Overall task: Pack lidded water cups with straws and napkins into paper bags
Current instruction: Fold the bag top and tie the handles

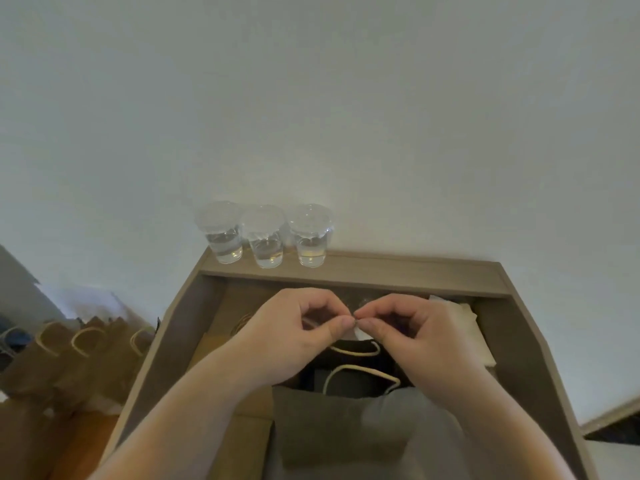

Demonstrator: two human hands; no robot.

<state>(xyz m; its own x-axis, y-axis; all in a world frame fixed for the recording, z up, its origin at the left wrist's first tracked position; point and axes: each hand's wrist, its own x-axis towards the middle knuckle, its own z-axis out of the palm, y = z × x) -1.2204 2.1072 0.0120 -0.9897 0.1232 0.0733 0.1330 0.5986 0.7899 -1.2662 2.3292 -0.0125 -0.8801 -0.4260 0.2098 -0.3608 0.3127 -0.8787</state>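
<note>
The left hand [298, 337] and the right hand [415, 337] meet above the open brown paper bag [346, 427]. Their fingers are curled, and each thumb and forefinger pinch one small white piece [361, 332]; what it is, I cannot tell. Three clear lidded plastic cups of water [265, 237] stand in a row on the far ledge of the wooden desk [398, 273].

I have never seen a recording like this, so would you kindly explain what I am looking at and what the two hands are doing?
There is no machine: one camera worn on a person's head looks down at their bare hands. The left hand and right hand pinch a small white piece together above an open paper bag; what it is I cannot tell. Three lidded water cups stand on the table's far ledge, napkins lie right, more bags stand left.
</note>
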